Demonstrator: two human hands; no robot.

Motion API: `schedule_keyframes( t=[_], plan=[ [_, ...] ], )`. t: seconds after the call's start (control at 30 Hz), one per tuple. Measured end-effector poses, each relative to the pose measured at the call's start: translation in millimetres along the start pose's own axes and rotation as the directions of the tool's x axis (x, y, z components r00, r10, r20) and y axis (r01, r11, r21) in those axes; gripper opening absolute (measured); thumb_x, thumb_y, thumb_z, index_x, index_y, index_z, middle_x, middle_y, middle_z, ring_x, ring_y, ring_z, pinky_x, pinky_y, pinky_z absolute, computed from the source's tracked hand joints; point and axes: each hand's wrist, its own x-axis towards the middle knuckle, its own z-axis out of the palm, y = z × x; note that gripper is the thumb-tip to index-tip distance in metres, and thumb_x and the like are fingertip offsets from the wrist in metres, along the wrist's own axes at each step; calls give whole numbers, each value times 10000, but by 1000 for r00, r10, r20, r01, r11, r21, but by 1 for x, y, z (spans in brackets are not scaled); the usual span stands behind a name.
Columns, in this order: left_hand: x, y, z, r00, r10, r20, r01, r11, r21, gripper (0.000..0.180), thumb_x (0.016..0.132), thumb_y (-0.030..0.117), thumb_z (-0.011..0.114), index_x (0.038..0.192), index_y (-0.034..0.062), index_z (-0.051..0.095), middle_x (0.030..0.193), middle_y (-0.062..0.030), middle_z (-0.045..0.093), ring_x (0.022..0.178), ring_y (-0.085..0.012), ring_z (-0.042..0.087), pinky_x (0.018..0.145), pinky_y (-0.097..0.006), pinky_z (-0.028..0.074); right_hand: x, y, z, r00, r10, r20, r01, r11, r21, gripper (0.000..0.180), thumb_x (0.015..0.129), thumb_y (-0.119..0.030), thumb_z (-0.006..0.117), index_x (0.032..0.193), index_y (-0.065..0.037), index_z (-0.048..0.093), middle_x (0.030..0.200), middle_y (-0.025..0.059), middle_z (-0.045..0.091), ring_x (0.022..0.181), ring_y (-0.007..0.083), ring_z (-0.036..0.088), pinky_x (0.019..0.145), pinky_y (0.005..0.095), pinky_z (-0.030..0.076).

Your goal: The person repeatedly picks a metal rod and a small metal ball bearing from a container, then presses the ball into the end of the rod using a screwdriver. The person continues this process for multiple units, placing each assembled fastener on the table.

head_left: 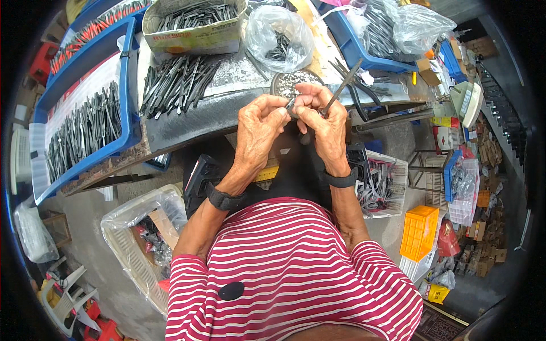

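Two bare hands met over the near edge of the workbench [187, 122], in the one head view available. The left hand [259, 128] pinched a small metal piece [290, 105] at its fingertips, and the right hand [325, 122] pressed against the same piece while gripping a thin dark metal rod [340, 91] that slanted up toward the far right. Both hands were closed on what they held; how the piece and the rod joined could not be made out.

Just beyond the fingers stood a round tin [291, 81] of tiny bright parts. On the left part of the bench lay a loose heap of dark metal strips [176, 82], and along the left edge a blue tray [122, 145] held many more. At the far edge sat a cardboard box [193, 25] of similar strips and a clear bag [280, 34] with a few dark pieces. Pliers [359, 96] lay near the right edge.

Judging by the full heaps and trays, most of the stock looked yet to be handled, with one piece in work.
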Motion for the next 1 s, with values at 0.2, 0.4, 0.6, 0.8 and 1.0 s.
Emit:
schedule_keyframes(
  t=[0.2,0.4,0.6,0.8,1.0],
  plan=[
    [-1,0,-1,1000,16,10,-16,998,62,144,833,27,558,961,-36,579,731,-42,603,537,-38,456,457,-160,347,0,1,-1,1000,10,13,-10,1000,-1,303,800,6,542,1096,57,503,780,53,577,596,72,493,487,185,381],
    [-3,0,-3,998,59,14,-60,992,114,131,832,38,565,950,-15,589,741,-21,599,569,-36,479,492,-167,380,-1,1,-1,1000,24,19,-24,1000,-14,311,797,9,547,1101,52,504,777,48,575,580,68,485,479,184,377],
    [-3,-2,-4,992,122,-13,-116,968,220,98,791,-4,560,880,-21,598,757,-27,614,651,-62,543,607,-214,443,-1,0,-1,999,36,25,-35,998,-54,308,799,8,553,1101,50,507,777,42,574,568,65,480,479,182,373],
    [-5,-1,-6,990,140,-2,-134,954,269,93,785,-11,558,868,-22,598,743,-30,614,631,-68,540,595,-220,441,-1,0,2,999,52,14,-50,995,-83,303,805,-6,564,1097,52,509,795,44,580,577,66,487,487,181,376],
    [-4,-2,-10,996,-62,66,67,995,-69,130,819,46,597,935,-7,571,723,-14,581,540,-20,443,451,-138,321,0,3,1,997,68,21,-69,996,53,310,799,-15,578,1093,51,507,807,49,588,616,68,505,507,182,390]
  ],
)
